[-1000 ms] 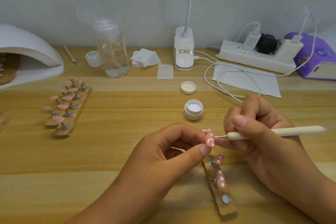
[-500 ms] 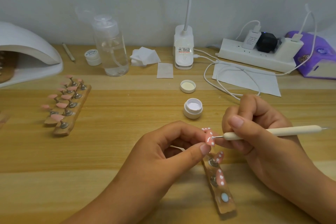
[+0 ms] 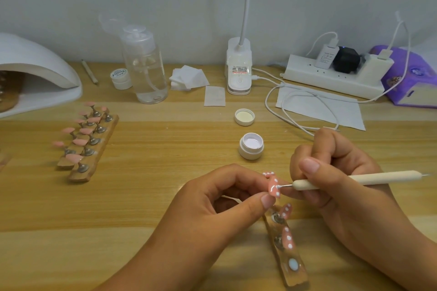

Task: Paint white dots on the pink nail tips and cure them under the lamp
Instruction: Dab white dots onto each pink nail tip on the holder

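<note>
My left hand (image 3: 220, 198) pinches a pink nail tip (image 3: 274, 188) with white dots between thumb and fingers. My right hand (image 3: 335, 172) grips a cream dotting pen (image 3: 359, 179), whose metal point touches that tip. Below lies a clear holder strip (image 3: 287, 253) with two more dotted pink tips and one empty pad. An open white jar of white gel (image 3: 251, 146) stands just beyond my hands, its lid (image 3: 244, 117) further back. Two wooden strips of plain pink tips (image 3: 87, 139) lie at the left. The white curing lamp (image 3: 35, 75) sits at the far left.
At the back stand a clear pump bottle (image 3: 145, 66), a small closed jar (image 3: 121, 78), cotton pads (image 3: 188, 77), a desk lamp base (image 3: 238, 71), a power strip (image 3: 335, 73) with looping cables, a paper sheet (image 3: 335, 111) and a purple tissue pack (image 3: 411, 78).
The pen's point has moved slightly across the pinched nail tip, and both hands have shifted a little. Nothing else on the table has moved.
</note>
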A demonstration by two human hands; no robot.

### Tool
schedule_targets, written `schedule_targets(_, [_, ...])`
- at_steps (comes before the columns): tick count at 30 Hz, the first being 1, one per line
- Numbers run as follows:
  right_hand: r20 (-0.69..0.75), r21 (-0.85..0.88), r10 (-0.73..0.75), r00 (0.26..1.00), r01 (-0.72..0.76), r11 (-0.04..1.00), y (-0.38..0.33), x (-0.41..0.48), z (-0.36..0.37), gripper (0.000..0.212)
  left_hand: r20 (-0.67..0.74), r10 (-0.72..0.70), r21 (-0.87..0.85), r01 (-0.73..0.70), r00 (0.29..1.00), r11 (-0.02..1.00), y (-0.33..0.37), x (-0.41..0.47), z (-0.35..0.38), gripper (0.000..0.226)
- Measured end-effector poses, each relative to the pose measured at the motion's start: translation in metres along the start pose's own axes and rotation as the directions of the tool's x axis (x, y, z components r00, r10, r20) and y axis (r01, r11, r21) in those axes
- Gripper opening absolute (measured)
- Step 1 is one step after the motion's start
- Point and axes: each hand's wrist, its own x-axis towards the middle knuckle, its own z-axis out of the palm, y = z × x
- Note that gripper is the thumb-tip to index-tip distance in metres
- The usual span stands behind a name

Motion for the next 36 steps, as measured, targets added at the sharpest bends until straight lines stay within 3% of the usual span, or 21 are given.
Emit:
schedule_targets(8, [-0.022,0.007,0.008,1.000,-0.008,1.000,0.000,0.000,0.000,0.022,0.001,0.009,0.007,-0.009,1.000,1.000,-0.001,0.001,0.000,0.015])
schedule_targets(14, [-0.043,0.052,-0.012,0.999,0.014,0.999,0.000,0.000,0.000,0.037,-0.018,-0.002,-0.036,0.002,1.000,0.999,0.002,0.001,0.000,0.020])
schedule_targets(16, [-0.086,-0.009,-0.061,0.994,0.060,0.998,-0.001,0.004,-0.006,0.038,-0.056,-0.012,-0.088,0.007,0.998,0.996,0.003,0.002,0.000,0.023])
schedule_targets(18, [-0.119,-0.225,-0.143,0.983,0.113,0.968,-0.005,0.008,-0.016,0.032,-0.083,-0.012,-0.119,0.002,0.996,0.993,0.004,0.002,0.000,0.021])
schedule_targets(20, [-0.061,-0.585,-0.255,0.965,0.172,0.793,-0.009,0.014,-0.033,0.014,-0.097,-0.006,-0.148,-0.008,0.995,0.989,0.006,0.002,-0.001,0.015])
schedule_targets(21, [0.049,-0.770,-0.293,0.955,0.223,0.598,-0.010,0.017,-0.040,0.006,-0.105,-0.007,-0.164,-0.010,0.994,0.986,0.007,0.002,-0.002,0.012])
schedule_targets(23, [0.271,-0.931,-0.236,0.933,0.317,0.183,-0.005,0.023,-0.053,0.022,-0.127,-0.010,-0.173,-0.013,0.992,0.985,0.008,0.001,-0.003,0.010])
schedule_targets(24, [0.306,-0.941,-0.184,0.934,0.326,0.093,-0.001,0.024,-0.056,0.027,-0.137,0.001,-0.145,-0.021,0.991,0.989,0.009,0.000,-0.003,0.012])
schedule_targets(26, [0.304,-0.950,-0.143,0.942,0.311,0.024,0.003,0.025,-0.057,0.032,-0.136,0.055,-0.042,-0.061,0.989,0.997,0.010,-0.004,-0.001,0.017])
schedule_targets(28, [0.302,-0.952,-0.126,0.945,0.306,0.011,0.003,0.025,-0.055,0.034,-0.043,0.194,0.138,-0.187,0.980,0.973,0.012,-0.013,0.004,0.017])
schedule_targets(32, [0.305,-0.951,-0.119,0.945,0.308,0.000,0.000,0.026,-0.055,0.032,0.242,0.430,0.556,-0.487,0.870,0.673,0.010,-0.026,0.013,0.014])
schedule_targets(34, [0.290,-0.957,-0.106,0.951,0.291,-0.005,-0.001,0.025,-0.053,0.031,0.312,0.447,0.638,-0.533,0.838,0.556,0.008,-0.027,0.014,0.015])
schedule_targets(36, [0.289,-0.957,-0.085,0.954,0.290,0.004,-0.002,0.025,-0.052,0.029,0.339,0.429,0.672,-0.534,0.837,0.512,0.006,-0.027,0.014,0.017])
